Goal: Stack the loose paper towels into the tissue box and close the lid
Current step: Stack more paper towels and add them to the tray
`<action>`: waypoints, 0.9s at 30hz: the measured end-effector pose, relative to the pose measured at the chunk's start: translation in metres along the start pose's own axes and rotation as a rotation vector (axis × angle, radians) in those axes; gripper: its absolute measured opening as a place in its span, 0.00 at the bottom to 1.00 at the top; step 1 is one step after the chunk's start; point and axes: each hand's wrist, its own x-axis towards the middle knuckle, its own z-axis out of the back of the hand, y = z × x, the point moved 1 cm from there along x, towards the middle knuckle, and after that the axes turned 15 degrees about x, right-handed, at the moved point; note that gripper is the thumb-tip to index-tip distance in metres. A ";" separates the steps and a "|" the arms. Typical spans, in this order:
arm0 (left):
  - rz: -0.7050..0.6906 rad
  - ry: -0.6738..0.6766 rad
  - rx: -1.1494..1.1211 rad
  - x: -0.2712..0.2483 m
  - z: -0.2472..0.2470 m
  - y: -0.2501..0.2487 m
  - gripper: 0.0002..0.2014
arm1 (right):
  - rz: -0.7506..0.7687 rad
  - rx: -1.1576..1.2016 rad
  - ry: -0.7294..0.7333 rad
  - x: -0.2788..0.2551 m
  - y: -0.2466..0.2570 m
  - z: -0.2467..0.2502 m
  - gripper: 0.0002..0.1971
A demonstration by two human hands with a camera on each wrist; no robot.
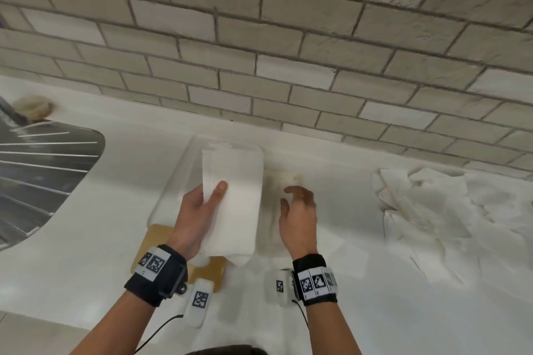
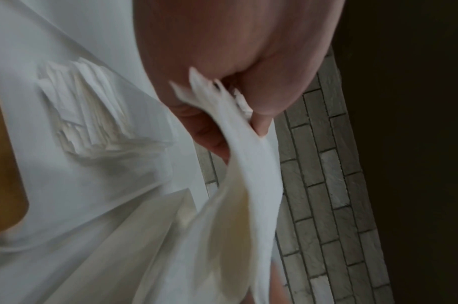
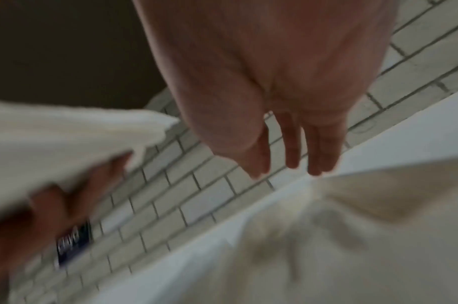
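My left hand [image 1: 210,193] grips a folded stack of white paper towels [image 1: 233,204], thumb on top, above a translucent tissue box [image 1: 176,179] near the wall. In the left wrist view the fingers [image 2: 204,131] pinch the towel stack [image 2: 243,185]. The box's wooden lid [image 1: 155,236] lies flat beneath that wrist. My right hand [image 1: 291,199] hovers just right of the stack with relaxed fingers [image 3: 292,152], holding nothing. Under it another folded towel [image 1: 272,216] lies on the counter. Loose paper towels [image 1: 432,207] are heaped at the right.
A steel sink drainboard [image 1: 43,170] sits at the left with a pale sponge-like lump [image 1: 33,106] behind it. A grey brick wall [image 1: 288,52] closes off the back of the white counter [image 1: 72,253].
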 end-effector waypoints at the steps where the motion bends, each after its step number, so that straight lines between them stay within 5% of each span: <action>1: 0.000 0.001 0.005 0.002 -0.003 -0.001 0.15 | 0.017 0.133 -0.056 -0.003 0.013 0.003 0.08; 5: -0.025 0.036 -0.006 0.003 -0.024 -0.005 0.12 | -0.237 0.770 0.032 -0.013 0.057 0.014 0.11; 10: -0.033 0.078 -0.081 0.009 -0.040 -0.009 0.15 | -0.236 0.853 -0.034 -0.007 0.054 0.026 0.08; 15: -0.019 0.111 -0.048 0.020 -0.034 -0.007 0.16 | -0.304 0.647 -0.169 0.022 0.012 0.038 0.05; 22: -0.002 0.074 0.010 0.033 -0.015 0.001 0.16 | -0.367 0.094 0.285 0.058 -0.022 0.014 0.37; 25: -0.005 0.090 0.011 0.030 -0.019 0.003 0.17 | -0.370 0.057 0.301 0.055 -0.024 0.003 0.38; 27: -0.010 0.092 -0.002 0.028 -0.021 0.004 0.18 | -0.249 0.026 0.171 0.043 -0.014 0.008 0.34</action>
